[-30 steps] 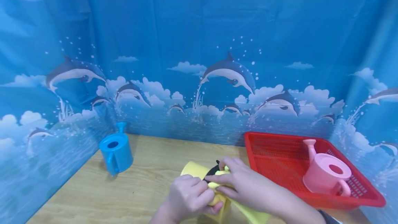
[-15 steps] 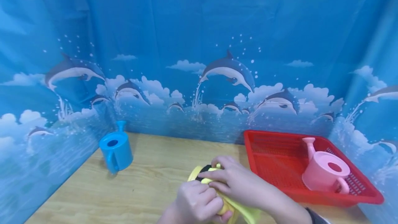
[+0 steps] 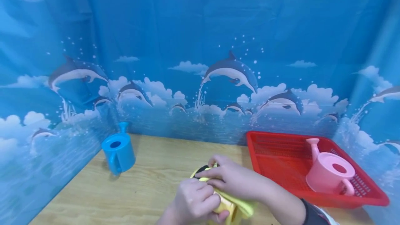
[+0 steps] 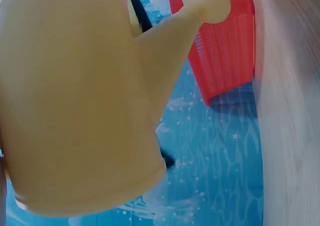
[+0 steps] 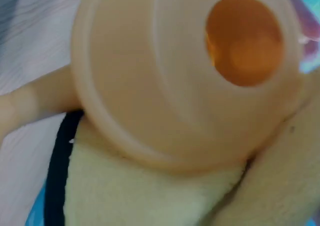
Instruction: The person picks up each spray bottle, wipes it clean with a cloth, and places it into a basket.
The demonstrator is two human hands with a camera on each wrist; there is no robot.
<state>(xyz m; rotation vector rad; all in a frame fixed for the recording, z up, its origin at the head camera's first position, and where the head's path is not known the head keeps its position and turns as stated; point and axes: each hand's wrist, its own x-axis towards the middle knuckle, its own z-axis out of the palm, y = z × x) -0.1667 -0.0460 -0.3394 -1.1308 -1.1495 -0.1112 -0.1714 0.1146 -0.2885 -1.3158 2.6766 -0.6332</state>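
Observation:
A yellow watering can [image 3: 225, 207] is tilted on its side at the front middle of the table in the head view. My left hand [image 3: 194, 200] grips it with curled fingers, thumb at the front. Over its far side my right hand [image 3: 235, 180] holds a yellow cloth [image 3: 245, 208] with black edging against the can's wall. The left wrist view shows the can's smooth side and its spout [image 4: 167, 51], ending in a round head. In the right wrist view the round top opening [image 5: 245, 41] shows, with the cloth [image 5: 135, 193] spread along the can's body.
A red basket [image 3: 281, 178] stands at the right, with a pink watering can [image 3: 329, 174] in it. A blue watering can [image 3: 119, 153] stands upright at the back left of the wooden table [image 3: 150, 173]. A blue dolphin-print curtain [image 3: 175, 44] encloses the back and sides.
My right hand has shifted left and slightly up along the can with the cloth. The can has turned, so less of its yellow end shows past my left hand.

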